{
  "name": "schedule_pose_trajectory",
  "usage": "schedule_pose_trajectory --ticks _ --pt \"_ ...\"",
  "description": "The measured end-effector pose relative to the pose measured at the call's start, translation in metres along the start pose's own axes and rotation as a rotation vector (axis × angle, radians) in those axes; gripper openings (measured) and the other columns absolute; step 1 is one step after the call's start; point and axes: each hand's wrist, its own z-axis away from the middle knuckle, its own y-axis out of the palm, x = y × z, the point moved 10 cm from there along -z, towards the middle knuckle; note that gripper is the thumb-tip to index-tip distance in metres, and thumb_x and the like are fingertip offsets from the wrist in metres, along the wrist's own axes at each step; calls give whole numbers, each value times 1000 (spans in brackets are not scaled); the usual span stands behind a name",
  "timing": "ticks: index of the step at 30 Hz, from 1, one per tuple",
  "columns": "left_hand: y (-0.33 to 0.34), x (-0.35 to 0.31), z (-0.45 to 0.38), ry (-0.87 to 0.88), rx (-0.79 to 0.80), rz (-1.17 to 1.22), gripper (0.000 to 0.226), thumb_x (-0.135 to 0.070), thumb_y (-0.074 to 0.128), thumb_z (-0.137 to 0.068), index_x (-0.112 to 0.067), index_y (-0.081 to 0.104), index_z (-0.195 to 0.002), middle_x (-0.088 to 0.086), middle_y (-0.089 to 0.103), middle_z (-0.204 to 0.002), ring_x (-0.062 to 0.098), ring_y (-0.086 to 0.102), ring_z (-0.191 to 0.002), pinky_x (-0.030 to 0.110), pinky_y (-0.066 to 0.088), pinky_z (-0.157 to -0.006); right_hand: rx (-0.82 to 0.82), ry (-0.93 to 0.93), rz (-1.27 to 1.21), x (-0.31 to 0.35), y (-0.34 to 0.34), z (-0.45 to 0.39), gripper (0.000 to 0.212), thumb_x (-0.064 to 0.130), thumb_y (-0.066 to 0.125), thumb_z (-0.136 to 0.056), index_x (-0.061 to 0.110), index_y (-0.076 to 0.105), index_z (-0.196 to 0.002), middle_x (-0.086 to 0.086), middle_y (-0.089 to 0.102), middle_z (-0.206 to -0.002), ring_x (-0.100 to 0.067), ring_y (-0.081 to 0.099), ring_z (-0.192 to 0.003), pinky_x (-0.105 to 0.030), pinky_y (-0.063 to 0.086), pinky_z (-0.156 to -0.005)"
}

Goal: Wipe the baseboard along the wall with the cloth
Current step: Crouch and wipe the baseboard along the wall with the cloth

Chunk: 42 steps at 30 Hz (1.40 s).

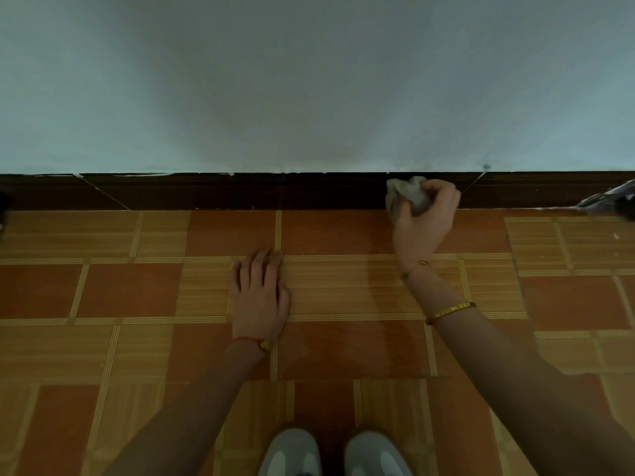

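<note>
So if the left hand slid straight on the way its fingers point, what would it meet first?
The left hand lies flat on the floor tiles, fingers pointing at the wall. Ahead of it only bare tile shows, so it would likely meet the dark baseboard first, well left of the cloth.
</note>
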Motion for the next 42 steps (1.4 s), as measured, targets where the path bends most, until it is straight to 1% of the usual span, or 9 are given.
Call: schedule_pose_trajectory --ticks 4,9,15,21,26,30,33,36,42 --pt "2 0 0 6 20 1 52 -28 37 -96 -12 47 -145 11 46 -147 32 38 -139 57 23 -118 112 -74 12 26 34 19 29 1 71 -76 5 54 -100 -9 52 -106 -20 48 -98 -10 38 -79" --pt "0 -1 0 8 13 -3 51 -28 36 -96 -12 48 -144 11 46 -147 32 40 -137 58 24 -118 242 -127 3 42 65 37 29 1 71 -76 9 53 -98 -6 52 -103 -17 46 -97 -16 38 -78" --pt "0 -1 0 3 13 -3 51 -27 37 -96 -11 49 -143 11 47 -146 32 40 -137 58 25 -117 23 -16 -12 7 16 8 28 -3 63 -78 5 53 -103 -8 51 -107 -22 53 -99 -31 49 -84" --pt "0 0 0 -2 20 -12 52 -28 37 -96 -11 49 -144 12 47 -147 32 41 -137 57 25 -117 -189 81 -28 -28 -35 -18 23 4 61 -85 -2 51 -105 -19 52 -109 -18 53 -97 -16 47 -85" --pt "1 0 0 -6 28 -9 52 -28 36 -96 -12 47 -145 11 46 -147 31 38 -138 57 23 -118 26 -53 -30 10 9 5 28 -2 63 -79 2 53 -105 -15 51 -108 -25 52 -100 -24 45 -86" --pt "0 0 1 3 25 -7 53 -28 36 -96 -12 47 -145 11 46 -148 32 38 -138 56 21 -120 323 -180 1 39 62 36 30 3 71 -79 8 56 -105 -9 50 -111 -18 46 -103 -8 36 -83" --pt "0 -1 0 6 19 -14 53 -28 37 -96 -12 47 -145 11 46 -148 32 39 -138 53 20 -121 344 -131 77 13 63 37 31 1 71 -79 10 57 -106 -7 50 -112 -16 45 -104 -11 36 -83" --pt "0 0 0 -2 20 -12 52 -27 37 -95 -12 48 -144 11 45 -147 32 40 -138 55 22 -120 315 -29 162 -26 46 31 30 4 69 -82 11 57 -109 -10 50 -114 -20 46 -106 -25 41 -85" --pt "0 0 1 -2 17 -26 52 -28 37 -96 -12 47 -144 10 45 -148 31 39 -138 55 23 -119 405 -14 208 -24 66 42 33 8 69 -83 9 59 -115 -14 50 -118 -27 46 -110 -25 36 -89"
